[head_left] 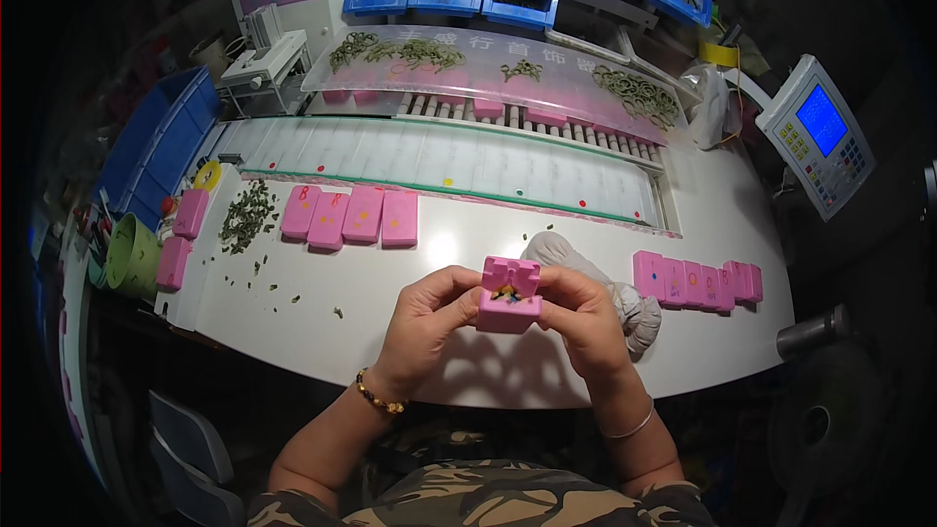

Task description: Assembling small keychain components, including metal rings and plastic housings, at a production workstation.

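Observation:
Over the front of the white table I hold a pink rubber mould [509, 312] between both hands. Its upper flap stands folded back, and small yellow, dark and blue spots show in the gap. My left hand [427, 317] grips the left side with thumb and fingers. On the right side my right hand [584, 317] pinches the mould the same way. Just behind and beside the right hand lies a white cloth bag [639, 320], crumpled and lumpy. The fingers partly hide the mould's ends.
Pink moulds stand in rows at left [363, 215] and right [693, 283]. Small dark green pieces [249, 217] lie heaped at left. Behind run a white panelled strip [439, 161] and a clear shelf [478, 68] bearing green rings. A keypad display [820, 137] juts in at right.

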The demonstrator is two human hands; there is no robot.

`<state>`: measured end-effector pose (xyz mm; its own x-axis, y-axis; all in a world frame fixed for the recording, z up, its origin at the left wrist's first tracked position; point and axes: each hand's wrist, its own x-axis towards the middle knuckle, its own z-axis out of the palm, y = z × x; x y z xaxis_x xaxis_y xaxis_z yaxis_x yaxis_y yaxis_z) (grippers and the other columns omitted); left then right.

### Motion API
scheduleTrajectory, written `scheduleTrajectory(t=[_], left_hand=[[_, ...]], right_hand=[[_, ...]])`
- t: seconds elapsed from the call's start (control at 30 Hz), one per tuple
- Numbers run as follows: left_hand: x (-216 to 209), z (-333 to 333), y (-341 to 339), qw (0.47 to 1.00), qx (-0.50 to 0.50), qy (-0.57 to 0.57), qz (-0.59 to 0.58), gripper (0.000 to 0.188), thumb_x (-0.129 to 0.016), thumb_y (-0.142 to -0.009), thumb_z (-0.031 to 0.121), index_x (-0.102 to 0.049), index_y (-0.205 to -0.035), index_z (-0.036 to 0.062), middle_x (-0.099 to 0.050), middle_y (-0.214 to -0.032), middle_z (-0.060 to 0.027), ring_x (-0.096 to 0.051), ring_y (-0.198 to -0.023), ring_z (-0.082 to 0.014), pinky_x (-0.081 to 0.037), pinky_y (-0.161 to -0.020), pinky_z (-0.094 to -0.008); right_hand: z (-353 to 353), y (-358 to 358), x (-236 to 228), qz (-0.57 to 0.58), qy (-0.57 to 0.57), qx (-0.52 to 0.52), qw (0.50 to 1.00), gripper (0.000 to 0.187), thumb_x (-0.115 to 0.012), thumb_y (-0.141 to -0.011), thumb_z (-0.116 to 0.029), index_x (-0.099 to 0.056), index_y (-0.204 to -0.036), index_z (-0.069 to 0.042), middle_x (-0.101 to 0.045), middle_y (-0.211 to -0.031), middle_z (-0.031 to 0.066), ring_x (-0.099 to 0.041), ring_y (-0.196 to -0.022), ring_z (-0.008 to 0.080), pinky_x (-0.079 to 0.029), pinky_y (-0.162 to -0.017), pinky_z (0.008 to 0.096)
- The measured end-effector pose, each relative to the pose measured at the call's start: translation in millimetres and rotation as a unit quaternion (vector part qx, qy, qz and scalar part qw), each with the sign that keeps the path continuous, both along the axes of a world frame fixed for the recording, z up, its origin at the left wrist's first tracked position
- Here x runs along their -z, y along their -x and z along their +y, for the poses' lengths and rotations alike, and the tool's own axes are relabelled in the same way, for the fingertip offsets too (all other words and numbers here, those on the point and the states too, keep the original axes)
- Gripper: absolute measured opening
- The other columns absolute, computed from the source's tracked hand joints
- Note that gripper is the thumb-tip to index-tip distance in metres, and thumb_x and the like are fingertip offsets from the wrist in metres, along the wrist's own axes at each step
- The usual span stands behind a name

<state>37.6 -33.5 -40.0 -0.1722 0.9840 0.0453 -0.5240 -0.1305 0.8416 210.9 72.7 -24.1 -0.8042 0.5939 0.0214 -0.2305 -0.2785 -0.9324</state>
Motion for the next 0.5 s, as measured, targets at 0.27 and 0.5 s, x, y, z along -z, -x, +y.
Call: scheduleTrajectory(t=[0.27,0.5], left_hand=[[-10.7,1.1,-0.8,0.989,-0.040,-0.029,0.137,0.019,-0.059,-0.096,0.007,-0.060,-0.113,-0.0016,-0.066,-0.102,-0.0059,-0.062,-0.094,-0.0103,-0.053,-0.083,-0.0267],[-6.3,-0.9,4.6,1.000,0.029,0.010,-0.003,0.019,-0.060,-0.096,0.010,-0.061,-0.110,-0.0018,-0.066,-0.102,-0.0078,-0.064,-0.092,-0.0127,-0.055,-0.081,-0.0281]], right_hand=[[-2.0,4.6,-5.2,0.008,-0.037,0.041,0.998,0.021,-0.062,-0.090,-0.002,-0.065,-0.110,0.001,-0.065,-0.098,0.0036,-0.059,-0.087,0.0084,-0.047,-0.075,0.0215],[-7.3,4.3,-7.4,-0.009,0.042,0.039,0.998,0.019,-0.061,-0.093,-0.007,-0.065,-0.110,0.000,-0.065,-0.095,-0.0004,-0.059,-0.083,0.0048,-0.044,-0.068,0.0174]])
